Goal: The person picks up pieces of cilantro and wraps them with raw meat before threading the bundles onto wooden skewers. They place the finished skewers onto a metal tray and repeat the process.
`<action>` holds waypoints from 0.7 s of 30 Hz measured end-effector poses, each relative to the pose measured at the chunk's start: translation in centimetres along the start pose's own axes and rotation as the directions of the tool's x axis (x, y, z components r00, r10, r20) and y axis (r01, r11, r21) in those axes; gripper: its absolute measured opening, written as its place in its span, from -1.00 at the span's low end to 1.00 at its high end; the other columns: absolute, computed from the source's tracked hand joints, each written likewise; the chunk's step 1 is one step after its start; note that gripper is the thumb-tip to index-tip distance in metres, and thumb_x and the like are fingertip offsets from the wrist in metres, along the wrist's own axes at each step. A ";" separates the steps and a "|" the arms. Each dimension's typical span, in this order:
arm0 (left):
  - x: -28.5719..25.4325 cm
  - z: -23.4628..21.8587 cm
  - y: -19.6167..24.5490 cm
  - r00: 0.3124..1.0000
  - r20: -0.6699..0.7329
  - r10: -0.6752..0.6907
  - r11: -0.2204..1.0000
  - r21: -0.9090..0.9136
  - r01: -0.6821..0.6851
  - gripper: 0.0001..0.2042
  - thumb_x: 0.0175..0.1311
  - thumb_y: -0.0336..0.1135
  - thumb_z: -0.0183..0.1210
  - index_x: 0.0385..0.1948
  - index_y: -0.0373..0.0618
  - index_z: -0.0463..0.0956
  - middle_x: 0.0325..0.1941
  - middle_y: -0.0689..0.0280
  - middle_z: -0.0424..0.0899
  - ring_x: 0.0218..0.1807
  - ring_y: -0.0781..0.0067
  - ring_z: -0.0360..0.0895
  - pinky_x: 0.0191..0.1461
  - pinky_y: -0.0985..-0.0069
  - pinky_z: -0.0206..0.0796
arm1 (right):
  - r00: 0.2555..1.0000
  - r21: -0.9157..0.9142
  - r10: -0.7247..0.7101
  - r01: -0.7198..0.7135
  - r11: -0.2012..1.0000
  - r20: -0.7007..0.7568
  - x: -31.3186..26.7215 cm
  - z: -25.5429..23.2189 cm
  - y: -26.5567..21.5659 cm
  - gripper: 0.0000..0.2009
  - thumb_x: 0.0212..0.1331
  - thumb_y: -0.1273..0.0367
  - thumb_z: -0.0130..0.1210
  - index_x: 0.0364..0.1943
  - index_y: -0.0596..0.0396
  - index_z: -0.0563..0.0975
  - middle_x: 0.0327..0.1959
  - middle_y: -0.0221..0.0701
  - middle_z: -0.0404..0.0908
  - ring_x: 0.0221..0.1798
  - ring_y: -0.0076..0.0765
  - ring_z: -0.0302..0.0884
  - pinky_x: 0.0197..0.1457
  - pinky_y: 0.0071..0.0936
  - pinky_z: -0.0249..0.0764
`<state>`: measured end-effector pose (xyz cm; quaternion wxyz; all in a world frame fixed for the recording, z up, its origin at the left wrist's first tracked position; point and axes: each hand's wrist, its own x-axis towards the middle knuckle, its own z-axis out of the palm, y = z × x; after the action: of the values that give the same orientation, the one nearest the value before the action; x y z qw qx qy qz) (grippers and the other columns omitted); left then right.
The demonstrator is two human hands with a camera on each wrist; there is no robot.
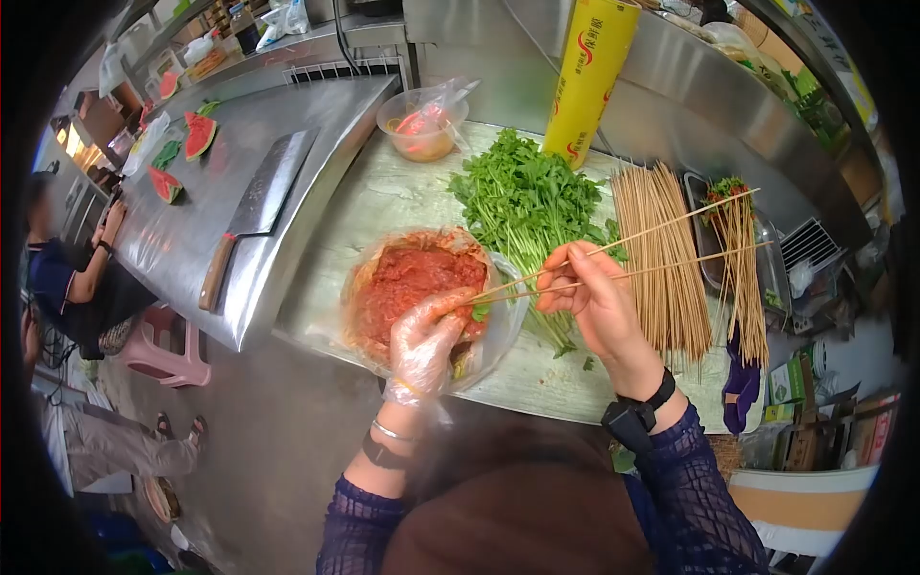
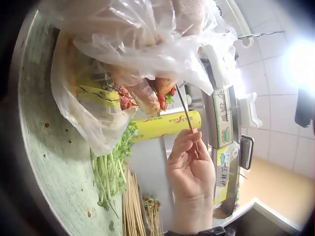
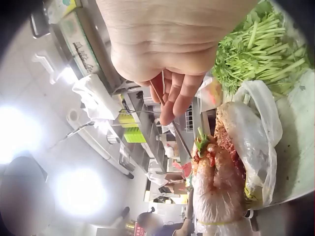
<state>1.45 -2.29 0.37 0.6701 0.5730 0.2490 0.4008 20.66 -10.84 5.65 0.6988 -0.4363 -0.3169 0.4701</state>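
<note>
My left hand [image 1: 422, 337], in a clear plastic glove, pinches a small bit of red marinated meat with a green leafy sprig [image 3: 202, 142] at the tips of two thin wooden skewers [image 1: 661, 227]. Red sauce smears the glove's fingers. The bare right hand [image 1: 596, 299] holds these skewers between thumb and fingers, their far ends pointing right. Below and beside the left hand lies a plastic-lined container of red marinated meat [image 1: 407, 273]. Behind both hands is a heap of leafy green stalks [image 1: 525, 196]. The gloved fingers partly hide the meat they hold.
Many bare skewers [image 1: 661, 278] lie to the right, beside a tray of finished-looking skewers with food [image 1: 730, 192]. A yellow roll [image 1: 589, 81] stands at the back, near a plastic bowl [image 1: 422, 125]. A cleaver [image 1: 257, 216] and watermelon slices [image 1: 199, 134] lie on the left steel counter; a person sits beyond it.
</note>
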 end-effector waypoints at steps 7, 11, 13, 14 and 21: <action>0.0 0.3 0.2 1.000 -0.004 -0.012 0.998 -0.054 0.011 -0.75 0.20 -0.59 0.02 -0.08 -0.40 0.46 -0.14 0.18 0.57 -0.17 0.43 0.54 -0.06 0.50 0.47 | 0.999 -0.082 0.034 -0.037 0.996 -0.039 -0.3 -0.9 0.3 -0.73 0.35 0.22 -0.17 -0.27 0.13 0.45 -0.43 -0.34 0.57 -0.48 -0.47 0.57 -0.41 -0.62 0.52; 0.3 -0.1 0.2 0.997 0.046 -0.060 0.990 -0.121 0.065 -0.73 0.24 -0.50 0.02 -0.04 -0.41 0.43 -0.12 0.15 0.56 -0.14 0.39 0.54 -0.03 0.43 0.46 | 0.999 -0.156 0.011 -0.017 0.988 -0.042 -0.3 -0.5 0.1 -0.73 0.35 0.22 -0.15 -0.29 0.13 0.46 -0.45 -0.36 0.58 -0.49 -0.48 0.57 -0.41 -0.62 0.51; 0.3 -0.4 0.5 0.994 0.073 -0.080 0.969 -0.228 0.094 -0.73 0.27 -0.46 0.02 -0.04 -0.41 0.43 -0.10 0.13 0.55 -0.11 0.37 0.53 -0.02 0.40 0.46 | 1.000 -0.196 -0.008 0.004 0.981 -0.021 -0.4 -0.3 0.0 -0.73 0.36 0.22 -0.16 -0.26 0.13 0.45 -0.43 -0.36 0.59 -0.46 -0.47 0.59 -0.38 -0.63 0.51; 0.4 -0.5 0.5 0.993 0.077 -0.086 0.963 -0.250 0.103 -0.73 0.28 -0.44 0.02 -0.04 -0.40 0.43 -0.10 0.13 0.55 -0.10 0.35 0.53 -0.02 0.39 0.46 | 1.000 -0.216 -0.017 0.015 0.976 -0.010 -0.5 -0.3 0.0 -0.74 0.37 0.22 -0.17 -0.24 0.13 0.45 -0.42 -0.36 0.59 -0.44 -0.47 0.60 -0.36 -0.64 0.51; 0.6 -0.9 0.1 0.987 0.105 -0.126 0.938 -0.312 0.153 -0.74 0.30 -0.39 0.03 -0.06 -0.36 0.45 -0.11 0.13 0.55 -0.11 0.27 0.54 -0.04 0.35 0.48 | 0.998 -0.166 -0.036 0.027 0.986 -0.053 -0.3 0.0 0.3 -0.74 0.37 0.23 -0.16 -0.25 0.13 0.45 -0.42 -0.36 0.59 -0.44 -0.47 0.60 -0.35 -0.62 0.52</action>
<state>1.05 -1.33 0.34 0.7903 0.4543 0.1927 0.3631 20.47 -11.09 5.34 0.6762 -0.5006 -0.3421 0.4186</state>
